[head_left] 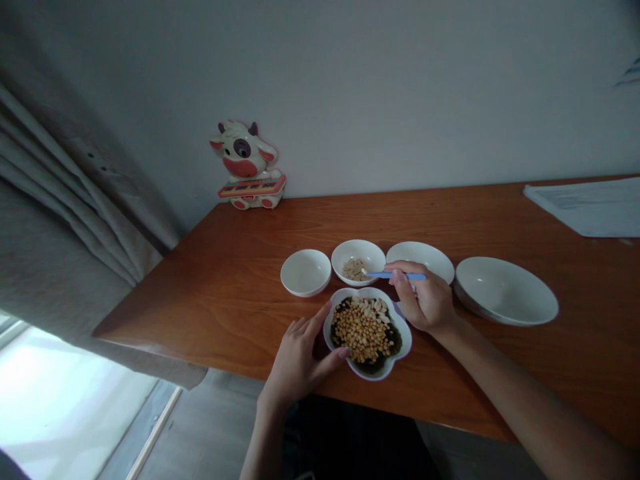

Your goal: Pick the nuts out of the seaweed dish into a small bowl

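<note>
My right hand (425, 297) pinches a pair of slim blue tweezers (395, 275). Their tip is over a small white bowl (373, 249) of pale seed-like pieces (354, 269), and a pale bit shows at the tip. My left hand (303, 353) grips the left side of a white flower-shaped bowl (406, 340), thumb on the rim and fingers along the wall. In this bowl lie yellow beans or kernels (363, 331), with pale flat pieces (373, 309) at the top and dark green material (367, 367) around the edge.
Left of the seed bowl is another small white bowl (306, 272). Two larger oval bowls stand to the right, one partly behind my right hand (420, 253), the other beyond it (505, 290). A cow toy (250, 167) and a white sheet (595, 207) are at the table's back.
</note>
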A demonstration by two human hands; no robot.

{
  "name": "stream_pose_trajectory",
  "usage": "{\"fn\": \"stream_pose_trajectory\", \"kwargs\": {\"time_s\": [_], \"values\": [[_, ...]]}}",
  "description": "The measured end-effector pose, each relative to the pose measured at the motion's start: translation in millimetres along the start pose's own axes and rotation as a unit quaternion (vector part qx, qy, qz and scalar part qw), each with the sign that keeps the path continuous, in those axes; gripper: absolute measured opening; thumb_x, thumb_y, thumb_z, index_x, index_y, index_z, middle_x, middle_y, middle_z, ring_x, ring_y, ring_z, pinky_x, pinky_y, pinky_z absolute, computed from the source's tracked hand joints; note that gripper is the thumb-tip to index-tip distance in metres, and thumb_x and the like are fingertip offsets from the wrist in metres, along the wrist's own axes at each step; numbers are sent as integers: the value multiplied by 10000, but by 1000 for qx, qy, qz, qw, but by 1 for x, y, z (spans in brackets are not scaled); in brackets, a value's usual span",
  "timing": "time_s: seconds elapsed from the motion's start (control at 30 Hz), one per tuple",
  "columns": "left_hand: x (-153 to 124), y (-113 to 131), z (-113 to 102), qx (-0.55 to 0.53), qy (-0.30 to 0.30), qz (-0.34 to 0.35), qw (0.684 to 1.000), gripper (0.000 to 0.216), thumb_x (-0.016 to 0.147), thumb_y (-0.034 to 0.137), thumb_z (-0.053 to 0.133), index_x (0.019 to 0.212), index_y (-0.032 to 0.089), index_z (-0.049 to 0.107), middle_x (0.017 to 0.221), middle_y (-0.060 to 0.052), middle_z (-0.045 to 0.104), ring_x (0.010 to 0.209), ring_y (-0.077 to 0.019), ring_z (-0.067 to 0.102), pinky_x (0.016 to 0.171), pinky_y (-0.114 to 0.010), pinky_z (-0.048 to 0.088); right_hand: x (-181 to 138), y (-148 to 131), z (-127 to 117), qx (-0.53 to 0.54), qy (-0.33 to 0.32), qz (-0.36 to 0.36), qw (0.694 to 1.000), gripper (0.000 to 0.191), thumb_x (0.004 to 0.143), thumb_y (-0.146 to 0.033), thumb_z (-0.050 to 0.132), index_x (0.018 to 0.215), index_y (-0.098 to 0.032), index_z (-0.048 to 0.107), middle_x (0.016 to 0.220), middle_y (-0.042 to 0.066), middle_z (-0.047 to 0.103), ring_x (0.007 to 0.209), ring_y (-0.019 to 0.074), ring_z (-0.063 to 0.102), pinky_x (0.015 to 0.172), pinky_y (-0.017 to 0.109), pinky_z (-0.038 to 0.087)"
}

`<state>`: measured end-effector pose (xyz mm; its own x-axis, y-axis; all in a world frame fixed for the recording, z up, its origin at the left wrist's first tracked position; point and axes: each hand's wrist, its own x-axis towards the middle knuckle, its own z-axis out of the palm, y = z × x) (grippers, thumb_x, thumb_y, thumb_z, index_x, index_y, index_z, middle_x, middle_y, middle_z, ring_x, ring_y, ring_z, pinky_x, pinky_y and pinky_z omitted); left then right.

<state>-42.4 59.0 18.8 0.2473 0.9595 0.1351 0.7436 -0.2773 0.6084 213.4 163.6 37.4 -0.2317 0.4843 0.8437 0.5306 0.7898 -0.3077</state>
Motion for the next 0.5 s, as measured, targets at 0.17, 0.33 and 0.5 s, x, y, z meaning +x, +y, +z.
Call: {"fn": "stream_pose_trajectory", "kwargs": {"time_s": [0.17,0.33,0.5], "values": [[-2,0,1,-1,2,-3,1000,789,935,576,657,1579,213,382,1261,-137,706,1071,-306,668,970,-467,527,2,0,2,-24,-18,19,999,161,1012,-194,485,1078,-178,630,894,67,767,797,188,749,720,297,583],[-2,0,2,7,11,2,1000,612,1026,489,544,1558,212,419,1260,-125,712,1077,-294,669,970,-458,521,3,1,0,9,-11,27,1000,162,1019,-195,462,964,-190,614,812,43,727,718,158,710,661,268,538],[0,1,2,-2,25,12,1000,453,1100,337,377,1530,218,457,1261,-110,719,1096,-265,680,964,-418,517,2,3,-1,19,-54,-7,998,224,1011,-179,438,827,-199,564,678,5,651,550,125,622,549,253,460]]}}
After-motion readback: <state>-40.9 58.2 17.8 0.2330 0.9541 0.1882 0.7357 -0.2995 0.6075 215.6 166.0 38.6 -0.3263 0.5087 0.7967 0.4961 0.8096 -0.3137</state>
